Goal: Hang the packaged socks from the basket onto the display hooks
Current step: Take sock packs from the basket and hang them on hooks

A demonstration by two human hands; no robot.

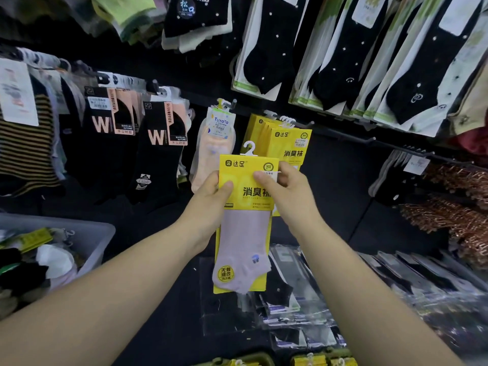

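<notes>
Sock pack (244,233) gripped by my left hand (211,191) and right hand (289,186); I fear its small hanger (249,148) may miss the crowded hook (307,123) and drop.

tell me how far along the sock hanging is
Done: several matching yellow packs already hang on a hook. In hand: the left hand and right hand grip one more pack, its hanger not yet on a hook. Left: the basket holds more socks.
</notes>
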